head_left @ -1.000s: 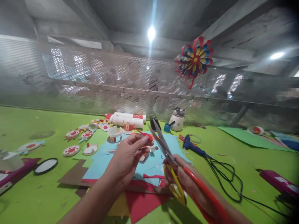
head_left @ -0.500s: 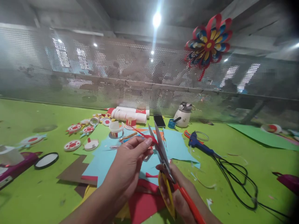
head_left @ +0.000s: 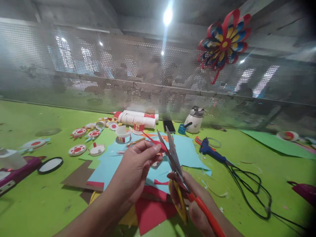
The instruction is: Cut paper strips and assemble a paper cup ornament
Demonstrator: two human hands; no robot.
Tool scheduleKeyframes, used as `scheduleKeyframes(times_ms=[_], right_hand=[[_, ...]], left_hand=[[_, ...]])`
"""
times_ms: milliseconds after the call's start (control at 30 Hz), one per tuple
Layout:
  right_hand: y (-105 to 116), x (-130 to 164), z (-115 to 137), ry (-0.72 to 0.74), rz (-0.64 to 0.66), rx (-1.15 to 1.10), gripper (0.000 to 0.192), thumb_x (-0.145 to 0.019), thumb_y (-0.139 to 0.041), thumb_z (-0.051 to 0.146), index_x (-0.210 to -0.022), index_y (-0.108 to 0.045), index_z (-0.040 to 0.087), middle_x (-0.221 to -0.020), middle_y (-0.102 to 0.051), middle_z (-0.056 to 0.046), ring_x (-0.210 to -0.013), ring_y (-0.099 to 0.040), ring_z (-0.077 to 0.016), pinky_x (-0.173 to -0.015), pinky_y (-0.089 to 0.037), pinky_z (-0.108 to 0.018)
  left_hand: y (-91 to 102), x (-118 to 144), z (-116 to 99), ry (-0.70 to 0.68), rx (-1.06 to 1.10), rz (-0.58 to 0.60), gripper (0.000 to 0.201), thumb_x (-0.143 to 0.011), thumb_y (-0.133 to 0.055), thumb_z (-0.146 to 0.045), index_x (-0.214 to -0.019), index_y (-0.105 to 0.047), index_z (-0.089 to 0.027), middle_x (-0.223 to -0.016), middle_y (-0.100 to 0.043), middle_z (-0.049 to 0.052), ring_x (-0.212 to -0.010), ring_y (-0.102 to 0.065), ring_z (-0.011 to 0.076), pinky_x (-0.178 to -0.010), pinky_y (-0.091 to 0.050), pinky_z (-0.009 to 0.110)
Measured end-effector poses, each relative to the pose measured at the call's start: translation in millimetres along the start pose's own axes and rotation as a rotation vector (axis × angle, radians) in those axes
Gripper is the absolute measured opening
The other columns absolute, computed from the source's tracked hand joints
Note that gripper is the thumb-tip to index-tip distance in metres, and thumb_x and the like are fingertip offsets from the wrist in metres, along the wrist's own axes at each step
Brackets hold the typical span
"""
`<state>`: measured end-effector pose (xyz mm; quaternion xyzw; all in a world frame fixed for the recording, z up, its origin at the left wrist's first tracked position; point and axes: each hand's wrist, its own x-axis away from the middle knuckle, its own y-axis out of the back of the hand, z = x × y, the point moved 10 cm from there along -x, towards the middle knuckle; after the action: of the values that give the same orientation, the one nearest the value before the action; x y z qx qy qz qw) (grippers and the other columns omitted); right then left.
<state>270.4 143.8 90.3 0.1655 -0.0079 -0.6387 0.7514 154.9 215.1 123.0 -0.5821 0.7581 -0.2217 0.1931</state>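
My left hand (head_left: 134,172) pinches a thin red paper strip (head_left: 150,139) between thumb and fingers, held up over the table. My right hand (head_left: 195,200) grips scissors (head_left: 174,158) with yellow and orange handles; the blades are slightly apart and meet the strip just right of my left fingertips. Below both hands lie blue paper sheets (head_left: 187,153) and red paper (head_left: 151,215) on the green table (head_left: 29,204).
Round red-and-white paper pieces (head_left: 77,150) and white paper cups (head_left: 122,133) lie at the left back. A blue glue gun (head_left: 209,152) with a black cord (head_left: 249,186) lies to the right. A white jar (head_left: 194,121), a phone (head_left: 169,125), a perforated metal screen (head_left: 98,75) and a paper pinwheel (head_left: 223,41) stand behind.
The view tilted slightly and both hands stayed together. The scissor blades have shifted a little along the red strip, staying slightly apart.
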Motion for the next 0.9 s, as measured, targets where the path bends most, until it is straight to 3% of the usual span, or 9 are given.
scheduleKeyframes(times_ms=[300, 467, 733, 900], right_hand=[[2.1, -4.9, -22.9, -0.004, 0.002, -0.034, 0.076, -0.067, -0.042, 0.084, -0.108, -0.054, 0.021, -0.067, -0.048, 0.000, -0.054, -0.043, -0.0131, -0.052, -0.040, -0.027], [0.7, -6.1, -32.4, -0.003, -0.016, -0.013, 0.068, -0.067, -0.055, 0.076, -0.110, -0.055, 0.023, -0.062, -0.046, 0.001, -0.054, -0.044, -0.0140, -0.050, -0.040, -0.026], [0.0, -2.4, -4.8, 0.016, 0.032, 0.051, 0.060, -0.077, -0.050, 0.070, -0.113, -0.054, 0.022, -0.060, -0.043, 0.002, -0.055, -0.044, -0.0143, -0.051, -0.040, -0.026], [0.3, -1.8, -0.2, 0.032, 0.014, 0.070, 0.063, -0.076, -0.049, 0.071, -0.115, -0.053, 0.022, -0.060, -0.043, 0.002, -0.053, -0.043, -0.0135, -0.050, -0.040, -0.025]], left_hand=[[0.1, 1.6, 0.6, -0.006, -0.032, -0.040, 0.015, -0.066, -0.075, -0.022, -0.064, -0.063, -0.014, -0.071, -0.064, 0.003, -0.065, -0.056, 0.0112, -0.067, -0.044, 0.024], [0.2, 2.6, 0.7, -0.023, -0.053, -0.051, 0.016, -0.066, -0.075, -0.024, -0.064, -0.063, -0.014, -0.068, -0.063, 0.002, -0.063, -0.055, 0.0108, -0.066, -0.043, 0.025], [0.3, 2.8, 0.6, -0.037, -0.073, -0.049, 0.015, -0.067, -0.074, -0.025, -0.064, -0.064, -0.014, -0.069, -0.064, 0.003, -0.064, -0.055, 0.0120, -0.068, -0.042, 0.026], [-0.6, 3.5, 0.7, -0.035, -0.059, -0.037, 0.016, -0.068, -0.073, -0.025, -0.062, -0.062, -0.014, -0.068, -0.063, 0.003, -0.064, -0.055, 0.0119, -0.068, -0.042, 0.026]])
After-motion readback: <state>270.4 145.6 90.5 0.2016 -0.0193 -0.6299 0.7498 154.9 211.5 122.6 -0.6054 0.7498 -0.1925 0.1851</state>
